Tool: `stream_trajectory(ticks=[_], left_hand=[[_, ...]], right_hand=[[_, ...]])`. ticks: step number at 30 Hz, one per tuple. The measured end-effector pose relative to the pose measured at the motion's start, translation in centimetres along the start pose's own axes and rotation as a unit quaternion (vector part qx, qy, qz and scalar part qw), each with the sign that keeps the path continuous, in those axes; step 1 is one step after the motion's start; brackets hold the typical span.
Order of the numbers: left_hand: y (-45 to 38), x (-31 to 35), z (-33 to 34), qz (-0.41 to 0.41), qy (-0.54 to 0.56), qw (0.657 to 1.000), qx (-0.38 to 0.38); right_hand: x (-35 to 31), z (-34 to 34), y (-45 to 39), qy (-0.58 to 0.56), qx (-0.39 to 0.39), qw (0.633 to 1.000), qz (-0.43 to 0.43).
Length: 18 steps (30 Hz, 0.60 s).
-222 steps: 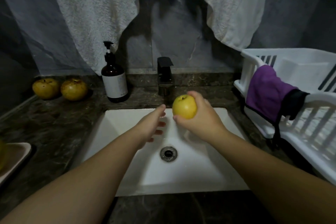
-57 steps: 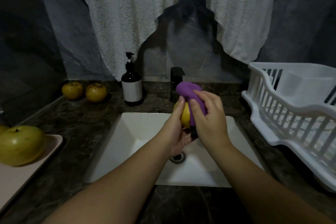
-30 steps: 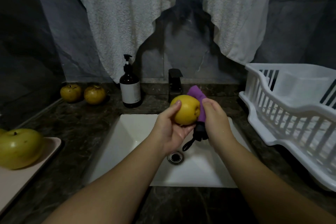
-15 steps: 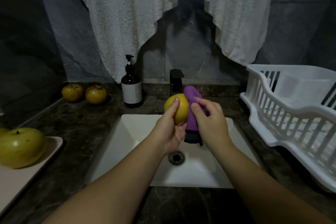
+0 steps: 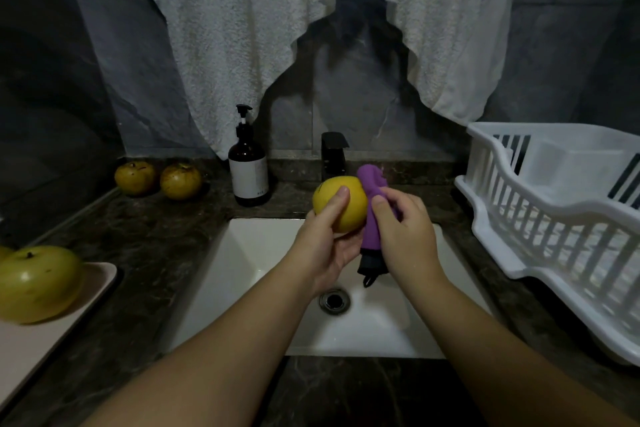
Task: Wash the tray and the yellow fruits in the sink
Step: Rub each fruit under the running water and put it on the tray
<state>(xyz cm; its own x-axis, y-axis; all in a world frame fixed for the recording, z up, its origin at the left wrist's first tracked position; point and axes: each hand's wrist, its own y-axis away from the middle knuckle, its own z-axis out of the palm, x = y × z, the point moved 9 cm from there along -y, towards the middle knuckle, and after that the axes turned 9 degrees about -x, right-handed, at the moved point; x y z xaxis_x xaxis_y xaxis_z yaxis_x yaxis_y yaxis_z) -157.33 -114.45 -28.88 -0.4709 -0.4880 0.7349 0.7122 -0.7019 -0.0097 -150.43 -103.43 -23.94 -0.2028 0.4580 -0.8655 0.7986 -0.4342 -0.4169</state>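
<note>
Above the sink (image 5: 263,288), the left hand (image 5: 325,246) grips a yellow fruit (image 5: 341,203) while the right hand (image 5: 403,236) clutches a purple cloth (image 5: 372,218) against its side. The scrubbing step looks underway; next, turning the fruit would expose unwiped skin.

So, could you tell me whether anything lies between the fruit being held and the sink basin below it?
Nothing visible does. The left hand holds the yellow fruit above the sink, and the right hand presses a purple cloth to its side; the basin shows only its drain.
</note>
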Motion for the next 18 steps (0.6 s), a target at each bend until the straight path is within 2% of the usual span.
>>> stream_trajectory(ticks=[3, 6, 9, 11, 15, 18], left_hand=[[0.3, 0.2, -0.2, -0.010, -0.114, 0.993, -0.006], [0.2, 0.4, -0.3, -0.003, -0.216, 0.976, -0.006], [0.2, 0.5, -0.8, 0.007, -0.182, 0.983, 0.018], [0.1, 0.6, -1.0, 0.013, -0.137, 0.990, 0.025], [-0.1, 0.5, -0.5, 0.019, -0.175, 0.984, -0.009], [0.1, 0.4, -0.1, 0.030, -0.150, 0.988, -0.013]], right_hand=[[-1.9, 0.2, 0.5, 0.014, -0.006, 0.997, -0.071], [-0.6, 0.1, -0.4, -0.050, -0.021, 0.998, -0.025], [2.1, 0.4, -0.7, -0.151, -0.033, 0.985, 0.081], [1.6, 0.2, -0.6, -0.124, -0.022, 0.990, 0.059], [-1.7, -0.5, -0.1, -0.036, 0.006, 0.998, -0.051], [-0.1, -0.2, -0.4, -0.074, -0.001, 0.997, 0.000]])
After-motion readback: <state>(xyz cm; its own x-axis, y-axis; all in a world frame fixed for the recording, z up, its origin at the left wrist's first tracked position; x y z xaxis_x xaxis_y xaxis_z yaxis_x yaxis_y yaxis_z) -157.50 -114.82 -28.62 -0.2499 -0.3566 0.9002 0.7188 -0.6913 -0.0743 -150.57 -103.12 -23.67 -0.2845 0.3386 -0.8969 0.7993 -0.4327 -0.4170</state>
